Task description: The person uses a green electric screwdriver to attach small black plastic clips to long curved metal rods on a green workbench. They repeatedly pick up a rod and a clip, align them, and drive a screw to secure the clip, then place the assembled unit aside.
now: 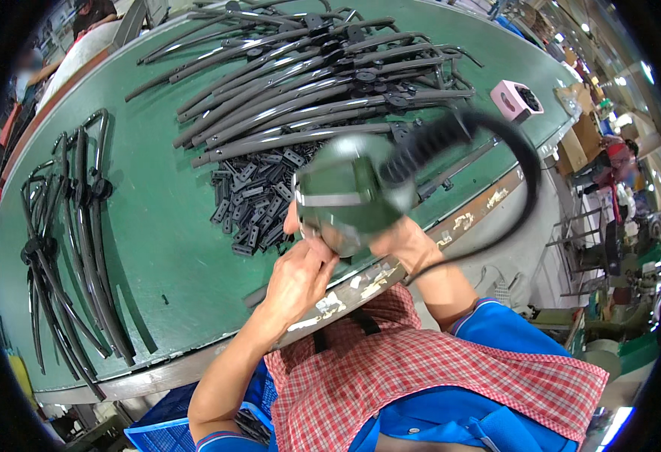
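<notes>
A green corded power tool (pixel 345 188), drill-like and smeared by motion, hangs over the table's near edge with its black ribbed cord looping to the right. My right hand (pixel 408 245) is closed round its lower right part; most of those fingers are behind the tool. My left hand (pixel 299 273) is closed right by the tool's lower end, and whatever its fingertips pinch is hidden. Below the left wrist, a dark tube end (pixel 255 297) pokes out along the table edge. Just beyond the hands lies a heap of small black slotted plastic pieces (pixel 251 200).
Bent dark metal tubes with round black joints (pixel 300 83) are piled across the green table (pixel 172 264). More jointed tubes (pixel 82 226) lie at left. A pink box (pixel 516 100) stands far right. Beneath the table edge sits a blue crate (pixel 161 429). Other people are in the background.
</notes>
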Available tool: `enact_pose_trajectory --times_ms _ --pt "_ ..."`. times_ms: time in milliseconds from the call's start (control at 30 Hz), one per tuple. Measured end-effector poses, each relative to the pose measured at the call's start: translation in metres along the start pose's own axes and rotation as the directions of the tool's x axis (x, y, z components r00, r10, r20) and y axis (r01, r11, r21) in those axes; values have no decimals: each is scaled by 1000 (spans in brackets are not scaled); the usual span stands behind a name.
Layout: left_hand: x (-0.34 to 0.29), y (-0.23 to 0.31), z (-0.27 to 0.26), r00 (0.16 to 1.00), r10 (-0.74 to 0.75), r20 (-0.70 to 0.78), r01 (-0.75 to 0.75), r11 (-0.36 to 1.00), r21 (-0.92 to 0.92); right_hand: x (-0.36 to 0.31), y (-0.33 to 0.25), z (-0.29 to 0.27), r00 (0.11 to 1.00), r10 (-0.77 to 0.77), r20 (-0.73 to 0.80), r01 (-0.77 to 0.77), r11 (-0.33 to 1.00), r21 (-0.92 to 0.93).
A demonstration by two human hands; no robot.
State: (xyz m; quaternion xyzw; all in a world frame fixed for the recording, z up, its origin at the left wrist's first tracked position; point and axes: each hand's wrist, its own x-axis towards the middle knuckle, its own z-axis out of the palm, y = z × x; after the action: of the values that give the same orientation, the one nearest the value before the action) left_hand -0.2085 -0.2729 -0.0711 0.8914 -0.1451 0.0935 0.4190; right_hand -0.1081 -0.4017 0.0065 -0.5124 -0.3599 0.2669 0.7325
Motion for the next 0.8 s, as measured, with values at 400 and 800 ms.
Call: enact_pose_trajectory --times_ms 400,800 --pt "-1 4 2 999 40 -7 -39 997 63 10 -19 15 995 -11 104 13 1000 -25" --pt "19 20 5 986 153 -62 -152 988 22 -27 -42 -40 920 -173 -351 319 851 417"
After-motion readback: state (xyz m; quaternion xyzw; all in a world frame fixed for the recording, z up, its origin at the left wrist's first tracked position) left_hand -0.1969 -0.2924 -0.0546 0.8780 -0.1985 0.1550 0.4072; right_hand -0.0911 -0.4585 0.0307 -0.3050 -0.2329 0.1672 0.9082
